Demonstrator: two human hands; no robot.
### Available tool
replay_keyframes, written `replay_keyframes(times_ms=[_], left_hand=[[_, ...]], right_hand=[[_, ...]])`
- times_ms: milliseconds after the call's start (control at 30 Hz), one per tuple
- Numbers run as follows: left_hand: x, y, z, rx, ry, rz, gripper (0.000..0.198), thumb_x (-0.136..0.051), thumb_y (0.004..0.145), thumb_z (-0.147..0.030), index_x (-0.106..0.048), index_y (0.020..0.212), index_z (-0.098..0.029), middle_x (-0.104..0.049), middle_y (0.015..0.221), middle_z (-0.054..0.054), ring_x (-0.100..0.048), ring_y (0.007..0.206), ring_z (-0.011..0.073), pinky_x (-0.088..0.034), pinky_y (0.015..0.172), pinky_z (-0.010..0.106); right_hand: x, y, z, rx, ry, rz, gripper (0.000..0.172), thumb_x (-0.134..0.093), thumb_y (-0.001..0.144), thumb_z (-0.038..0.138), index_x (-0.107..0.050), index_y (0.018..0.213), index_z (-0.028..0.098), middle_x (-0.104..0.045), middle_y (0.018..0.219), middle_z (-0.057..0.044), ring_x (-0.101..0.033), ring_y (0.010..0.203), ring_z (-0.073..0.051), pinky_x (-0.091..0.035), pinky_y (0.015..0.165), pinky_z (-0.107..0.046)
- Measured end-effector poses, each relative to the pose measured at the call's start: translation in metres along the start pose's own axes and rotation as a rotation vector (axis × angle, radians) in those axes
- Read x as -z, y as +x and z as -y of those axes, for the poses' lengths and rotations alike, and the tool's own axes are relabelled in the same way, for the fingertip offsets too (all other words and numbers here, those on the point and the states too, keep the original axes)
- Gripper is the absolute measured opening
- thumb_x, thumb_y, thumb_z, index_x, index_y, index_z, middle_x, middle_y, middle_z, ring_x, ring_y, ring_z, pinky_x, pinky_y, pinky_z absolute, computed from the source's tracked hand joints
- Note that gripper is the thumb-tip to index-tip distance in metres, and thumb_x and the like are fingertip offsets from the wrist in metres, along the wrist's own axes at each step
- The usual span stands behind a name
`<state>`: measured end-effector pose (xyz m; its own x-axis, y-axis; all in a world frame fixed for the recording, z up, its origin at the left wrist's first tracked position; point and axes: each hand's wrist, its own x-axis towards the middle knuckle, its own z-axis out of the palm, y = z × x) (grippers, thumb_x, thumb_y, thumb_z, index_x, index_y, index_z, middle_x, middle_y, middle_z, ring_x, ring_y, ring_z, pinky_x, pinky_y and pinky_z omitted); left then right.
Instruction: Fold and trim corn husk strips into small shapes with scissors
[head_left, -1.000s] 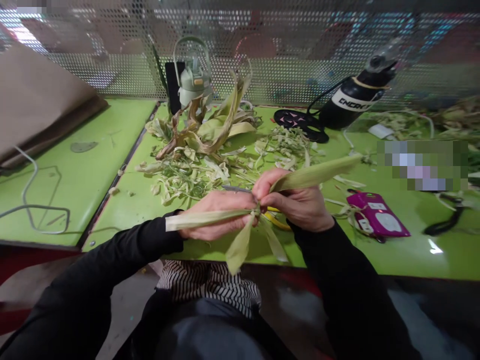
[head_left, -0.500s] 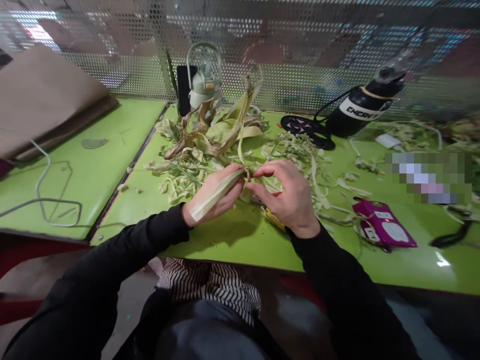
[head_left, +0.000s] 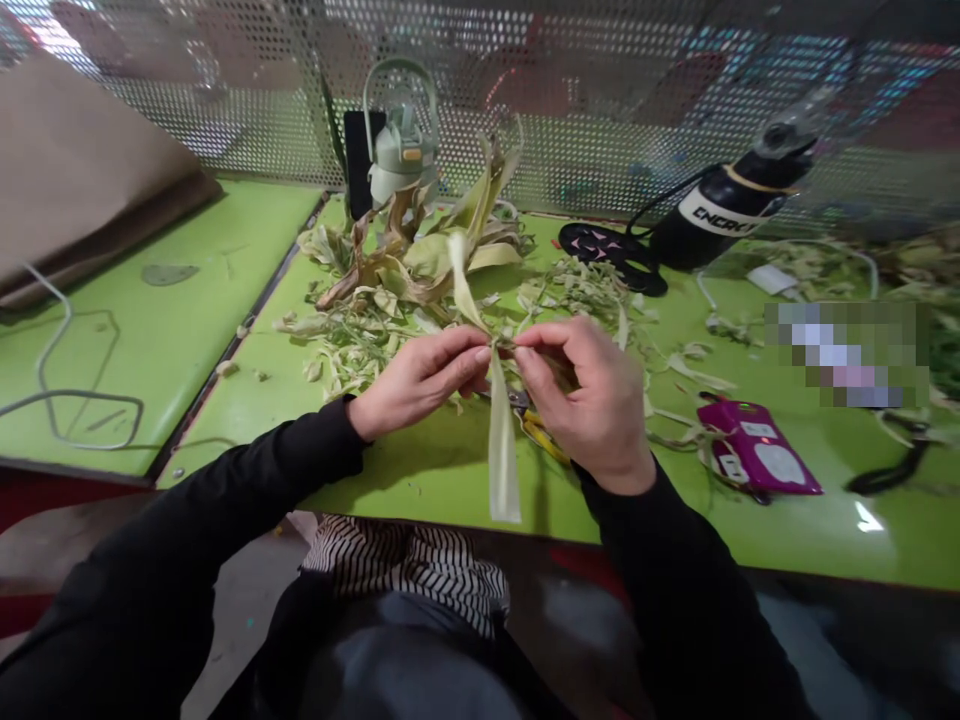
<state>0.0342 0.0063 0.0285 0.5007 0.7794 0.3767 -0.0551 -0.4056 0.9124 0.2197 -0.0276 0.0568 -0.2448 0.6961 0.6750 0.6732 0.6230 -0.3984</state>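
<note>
My left hand (head_left: 420, 380) and my right hand (head_left: 592, 400) meet above the green table (head_left: 420, 470), both pinching a pale green husk strip (head_left: 501, 440) at its middle. One end of the strip hangs down toward the table's front edge and the other end points up and away. Both hands are closed on it with fingertips nearly touching. Yellow-handled scissors (head_left: 541, 432) lie on the table under my right hand, partly hidden.
A heap of husk leaves and trimmings (head_left: 405, 270) lies behind my hands. A pale green bottle (head_left: 401, 140) and a black bottle (head_left: 731, 205) stand at the perforated back wall. A magenta pouch (head_left: 754, 458) lies to the right, a brown sheet (head_left: 82, 200) at far left.
The strip was held level across both hands, then bunched near the heap; now it stands upright between my pinching fingers with one end hanging down.
</note>
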Motion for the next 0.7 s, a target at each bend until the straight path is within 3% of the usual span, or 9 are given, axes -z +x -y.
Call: replay_keyframes(times_ms=[167, 300, 400, 533, 700], left_hand=[[-0.004, -0.002, 0.004, -0.099, 0.068, -0.123, 0.038, -0.056, 0.094, -0.049, -0.065, 0.090, -0.013, -0.066, 0.074, 0.002, -0.061, 0.060, 0.0073, -0.050, 0.058, 0.018], [-0.005, -0.003, 0.008, -0.175, 0.020, -0.169, 0.039, -0.056, 0.093, -0.051, -0.068, 0.097, -0.015, -0.071, 0.092, 0.006, -0.063, 0.065, 0.0077, -0.055, 0.062, 0.020], [-0.007, -0.004, 0.011, -0.096, -0.073, -0.154, 0.041, -0.060, 0.090, -0.053, -0.067, 0.102, -0.015, -0.069, 0.086, 0.005, -0.065, 0.064, 0.0080, -0.054, 0.058, 0.019], [-0.011, -0.004, 0.016, 0.042, -0.228, -0.134, 0.042, -0.067, 0.085, -0.054, -0.062, 0.100, -0.015, -0.067, 0.084, 0.001, -0.066, 0.060, 0.0076, -0.057, 0.058, 0.020], [-0.011, -0.001, 0.020, 0.054, -0.351, -0.106, 0.044, -0.071, 0.081, -0.055, -0.055, 0.095, -0.016, -0.066, 0.082, 0.001, -0.066, 0.063, 0.0096, -0.057, 0.054, 0.021]], right_hand=[[0.001, -0.002, 0.004, 0.014, 0.051, 0.043, 0.002, -0.061, 0.092, 0.023, -0.062, 0.093, 0.024, -0.068, 0.084, -0.002, -0.063, 0.074, -0.017, -0.051, 0.068, -0.032], [0.000, -0.003, 0.002, 0.124, -0.026, -0.082, 0.019, -0.068, 0.087, 0.023, -0.061, 0.105, 0.027, -0.068, 0.106, -0.006, -0.064, 0.098, -0.024, -0.050, 0.085, -0.042], [0.000, -0.003, -0.001, 0.194, -0.112, -0.139, 0.023, -0.071, 0.084, 0.023, -0.061, 0.104, 0.029, -0.066, 0.108, -0.005, -0.062, 0.102, -0.026, -0.047, 0.091, -0.046], [0.002, -0.002, -0.006, 0.215, -0.114, -0.108, 0.013, -0.072, 0.085, 0.028, -0.063, 0.095, 0.026, -0.068, 0.093, -0.003, -0.063, 0.091, -0.024, -0.046, 0.084, -0.043], [-0.002, -0.002, -0.006, 0.192, -0.119, -0.025, 0.007, -0.070, 0.085, 0.028, -0.064, 0.085, 0.024, -0.071, 0.083, -0.003, -0.061, 0.081, -0.023, -0.044, 0.076, -0.039]])
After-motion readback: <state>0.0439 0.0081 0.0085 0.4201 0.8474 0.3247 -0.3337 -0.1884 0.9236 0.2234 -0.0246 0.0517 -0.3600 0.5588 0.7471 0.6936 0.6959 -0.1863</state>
